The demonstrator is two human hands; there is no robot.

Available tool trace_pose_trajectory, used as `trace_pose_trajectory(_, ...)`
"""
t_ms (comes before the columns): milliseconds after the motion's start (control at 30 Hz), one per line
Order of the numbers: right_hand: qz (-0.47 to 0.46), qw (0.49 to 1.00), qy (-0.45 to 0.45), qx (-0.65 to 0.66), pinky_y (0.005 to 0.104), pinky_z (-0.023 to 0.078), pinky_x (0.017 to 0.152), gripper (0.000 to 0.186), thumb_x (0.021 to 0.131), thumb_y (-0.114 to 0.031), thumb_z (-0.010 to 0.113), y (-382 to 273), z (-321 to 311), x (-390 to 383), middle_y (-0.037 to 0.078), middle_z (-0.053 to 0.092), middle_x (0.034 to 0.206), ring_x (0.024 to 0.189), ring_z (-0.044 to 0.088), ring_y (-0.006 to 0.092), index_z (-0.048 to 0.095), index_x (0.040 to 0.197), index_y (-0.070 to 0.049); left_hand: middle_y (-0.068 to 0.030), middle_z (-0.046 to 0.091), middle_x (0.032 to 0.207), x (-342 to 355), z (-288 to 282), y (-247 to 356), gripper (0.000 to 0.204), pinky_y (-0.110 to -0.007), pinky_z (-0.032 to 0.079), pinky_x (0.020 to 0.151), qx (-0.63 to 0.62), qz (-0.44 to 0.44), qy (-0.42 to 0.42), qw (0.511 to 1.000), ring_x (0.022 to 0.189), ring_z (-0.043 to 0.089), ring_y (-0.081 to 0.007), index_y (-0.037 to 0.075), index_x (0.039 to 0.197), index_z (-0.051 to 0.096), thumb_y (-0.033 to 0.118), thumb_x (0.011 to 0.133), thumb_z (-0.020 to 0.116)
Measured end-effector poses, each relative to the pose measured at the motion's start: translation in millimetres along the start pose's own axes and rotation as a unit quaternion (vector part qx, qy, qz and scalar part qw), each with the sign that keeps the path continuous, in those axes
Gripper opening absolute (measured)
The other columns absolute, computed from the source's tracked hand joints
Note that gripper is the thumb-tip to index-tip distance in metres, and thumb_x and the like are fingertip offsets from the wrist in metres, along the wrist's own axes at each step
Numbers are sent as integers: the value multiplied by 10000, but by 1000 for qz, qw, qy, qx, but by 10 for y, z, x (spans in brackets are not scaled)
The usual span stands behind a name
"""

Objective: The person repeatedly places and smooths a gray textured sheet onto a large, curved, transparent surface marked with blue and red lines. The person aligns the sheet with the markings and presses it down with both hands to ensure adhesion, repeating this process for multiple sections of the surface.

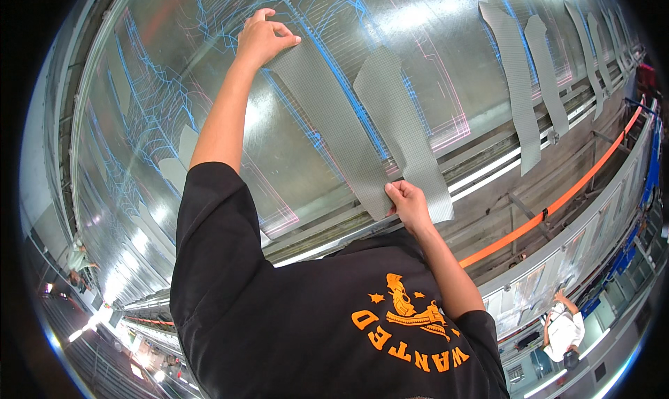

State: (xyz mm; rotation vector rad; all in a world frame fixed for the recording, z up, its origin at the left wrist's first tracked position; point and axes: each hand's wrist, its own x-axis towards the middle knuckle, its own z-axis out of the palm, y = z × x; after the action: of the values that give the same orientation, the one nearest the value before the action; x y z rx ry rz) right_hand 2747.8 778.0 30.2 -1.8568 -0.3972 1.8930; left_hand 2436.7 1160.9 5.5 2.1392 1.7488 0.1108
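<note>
A long grey strip of sheet material point(327, 113) with a fine grid pattern lies slantwise on the shiny metal table point(251, 183). At its far end, my left hand point(261, 42) pinches the edge between thumb and fingers. My right hand point(410, 204) grips the near end by a corner, close to the table's front edge. Just right of this strip lies a second grey strip point(396, 99), wider in its middle, its near end hanging over the edge. Blue and pink projected lines point(306, 22) run across the metal around both pieces.
More grey strips point(512, 71) lie along the table to the right, and several pale pieces point(178, 169) to the left. A metal rail point(474, 179) borders the table. Beyond it runs an orange band point(543, 218). A person in white point(564, 329) works at another table, lower right.
</note>
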Motion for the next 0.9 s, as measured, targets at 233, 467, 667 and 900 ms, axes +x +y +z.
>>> trace_pose_trajectory(233, -7, 1000, 7, 11, 280, 563, 548, 252, 1061, -209, 648, -23, 17, 7, 15, 640, 791, 629, 591, 92, 685, 995, 32, -76, 486, 1571, 12, -21, 9, 323, -529, 416, 1131, -14, -12, -21, 1000, 1449, 432, -332, 199, 877, 849, 506, 775, 861)
trace_pose_trajectory(467, 8, 1000, 2, 9, 270, 549, 557, 252, 1067, -216, 642, -7, 8, 29, 23, 660, 824, 661, 604, 96, 689, 1013, 26, -86, 516, 1540, 26, 43, -43, 314, -594, 399, 1101, -9, 6, 7, 1000, 1420, 461, -314, 226, 862, 852, 522, 760, 871)
trace_pose_trajectory(667, 9, 1000, 2, 12, 273, 557, 550, 254, 1064, -218, 646, 21, 1, 51, 20, 645, 803, 640, 597, 96, 680, 1002, 25, -107, 506, 1547, 27, 49, 34, 381, -599, 397, 1106, -1, -8, 7, 1000, 1432, 447, -331, 213, 852, 849, 569, 720, 886)
trace_pose_trajectory(900, 9, 1000, 9, 13, 277, 563, 534, 265, 1053, -233, 664, 37, 3, 72, 4, 608, 768, 601, 588, 95, 667, 971, 20, -102, 489, 1552, 14, 59, 123, 477, -557, 452, 1078, 24, -27, 10, 999, 1444, 423, -335, 175, 802, 824, 632, 683, 886)
